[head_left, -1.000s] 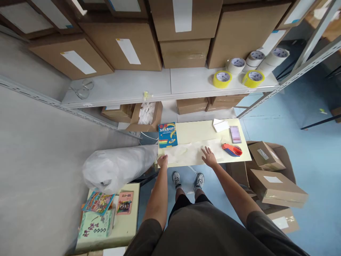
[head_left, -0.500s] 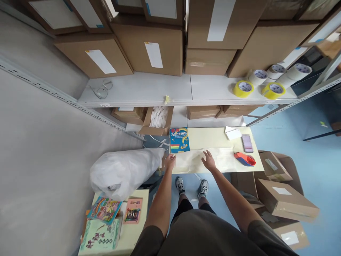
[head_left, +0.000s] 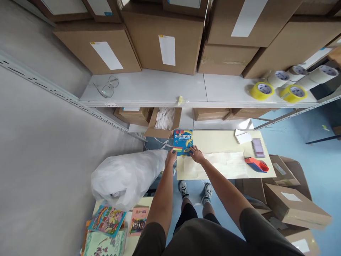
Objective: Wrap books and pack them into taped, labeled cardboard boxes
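A blue picture book (head_left: 182,141) with Chinese lettering and a banana on its cover lies at the back left corner of the pale yellow table (head_left: 213,140). My left hand (head_left: 171,157) is closed on the book's lower left corner. At the lower right edge, the fingers of my right hand (head_left: 196,155) grip the book, thumb partly hidden. A thin white sheet (head_left: 221,164) is spread flat along the table's front, just below my right hand. To the right of the sheet sits a red and blue tape dispenser (head_left: 256,165).
A large roll in white plastic (head_left: 128,176) bulges at the left, above more books (head_left: 108,218). Cardboard boxes (head_left: 295,204) stand at the right. Behind the table, a shelf (head_left: 149,87) carries boxes, glasses (head_left: 108,89) and tape rolls (head_left: 262,91).
My right hand has moved left from the white sheet onto the book's right edge. My left hand has gone up to the book's lower left corner. The view has shifted slightly.
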Action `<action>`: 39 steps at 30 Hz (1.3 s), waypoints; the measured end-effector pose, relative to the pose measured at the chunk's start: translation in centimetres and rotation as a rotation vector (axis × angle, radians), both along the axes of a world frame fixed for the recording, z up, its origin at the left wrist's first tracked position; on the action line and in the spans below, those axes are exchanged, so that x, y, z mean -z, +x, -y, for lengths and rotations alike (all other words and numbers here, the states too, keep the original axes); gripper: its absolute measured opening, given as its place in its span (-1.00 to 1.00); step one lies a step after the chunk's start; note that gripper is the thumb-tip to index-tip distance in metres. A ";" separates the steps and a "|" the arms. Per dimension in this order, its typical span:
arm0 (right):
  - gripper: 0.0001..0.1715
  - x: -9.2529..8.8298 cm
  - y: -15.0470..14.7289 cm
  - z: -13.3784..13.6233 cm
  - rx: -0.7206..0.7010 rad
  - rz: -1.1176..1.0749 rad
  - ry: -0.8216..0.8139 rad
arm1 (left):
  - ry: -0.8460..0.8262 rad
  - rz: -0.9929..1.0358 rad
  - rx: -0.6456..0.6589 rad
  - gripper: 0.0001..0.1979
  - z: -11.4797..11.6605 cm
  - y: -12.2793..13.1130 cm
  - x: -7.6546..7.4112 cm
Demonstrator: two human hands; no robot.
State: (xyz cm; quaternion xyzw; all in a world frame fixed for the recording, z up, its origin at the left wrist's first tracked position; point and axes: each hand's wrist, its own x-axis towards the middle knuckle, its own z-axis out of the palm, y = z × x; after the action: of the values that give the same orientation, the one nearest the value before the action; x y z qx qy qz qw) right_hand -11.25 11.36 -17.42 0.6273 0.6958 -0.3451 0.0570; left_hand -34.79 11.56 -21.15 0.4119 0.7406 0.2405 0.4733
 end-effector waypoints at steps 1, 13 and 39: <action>-0.27 0.1 0.0 0.2 0.000 -0.008 -0.002 | 0.012 0.013 -0.014 -0.77 -0.3 -0.2 -0.2; -0.19 -4.1 3.8 -1.1 0.627 -0.446 0.059 | 0.067 0.653 -0.127 -0.45 -1.6 1.5 -7.4; -0.43 -5.5 11.8 14.1 0.759 -0.711 -0.143 | -0.040 0.243 -0.034 -0.52 14.0 8.6 -7.5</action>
State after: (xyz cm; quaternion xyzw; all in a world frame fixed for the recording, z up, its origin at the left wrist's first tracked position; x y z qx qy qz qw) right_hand 0.56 -2.70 -11.90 0.6740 0.3707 -0.5796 -0.2690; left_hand -26.21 -2.44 -13.62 0.3576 0.6894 0.2816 0.5635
